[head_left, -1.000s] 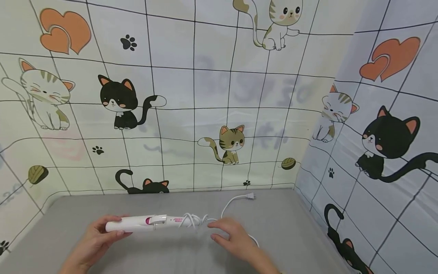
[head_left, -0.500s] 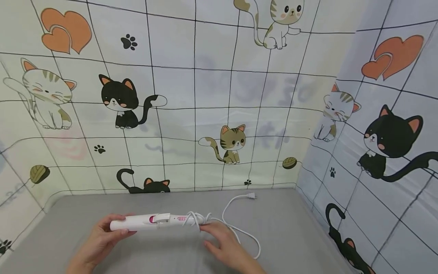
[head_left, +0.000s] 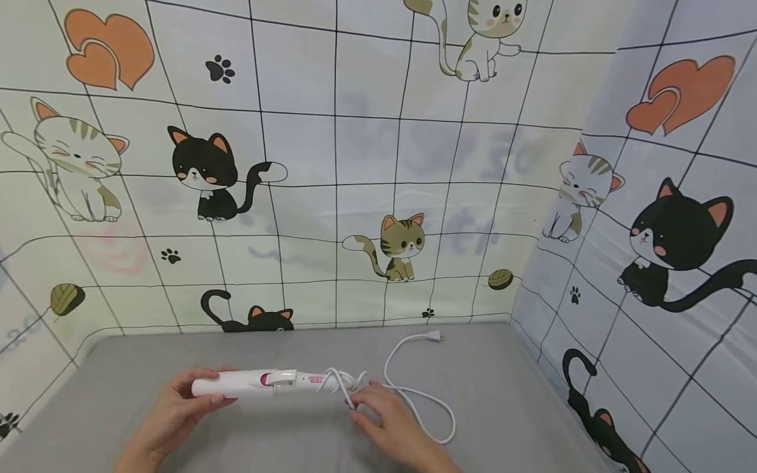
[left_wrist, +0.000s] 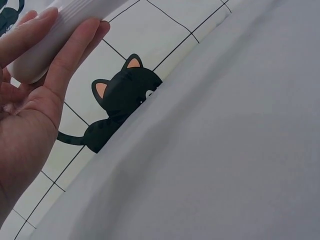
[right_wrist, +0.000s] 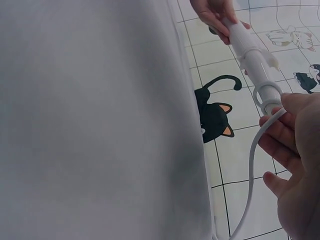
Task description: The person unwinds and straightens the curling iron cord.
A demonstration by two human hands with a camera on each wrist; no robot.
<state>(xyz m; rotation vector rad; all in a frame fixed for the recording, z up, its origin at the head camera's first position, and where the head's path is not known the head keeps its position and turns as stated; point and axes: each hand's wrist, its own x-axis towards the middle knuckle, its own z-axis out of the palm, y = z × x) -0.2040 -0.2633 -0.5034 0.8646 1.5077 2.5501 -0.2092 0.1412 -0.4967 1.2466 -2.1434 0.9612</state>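
Observation:
My left hand [head_left: 180, 410] grips the thick end of a white curling iron [head_left: 242, 383], held level above the grey table, thumb below and fingers behind. The iron has a clamp lever mid-length and pink markings. A white power cord [head_left: 337, 380] is wound loosely round its right end. Fingers of my right hand [head_left: 393, 420] hold a strand of this cord just below the coils, with the thumb apart from the other fingers in the right wrist view. The left wrist view shows the left fingers round the iron's ribbed body [left_wrist: 75, 22]; the palm side is partly hidden.
The cord's loose length curves over the grey table [head_left: 284, 440] to a two-pin plug [head_left: 434, 336] near the back edge. Behind and to the right hang cloth walls [head_left: 307, 217] printed with cats, hearts and grid lines.
My right hand has come left to the iron's wound end and drawn a cord strand downward. The left hand and iron have shifted slightly right. The loose cord loop has spread on the table.

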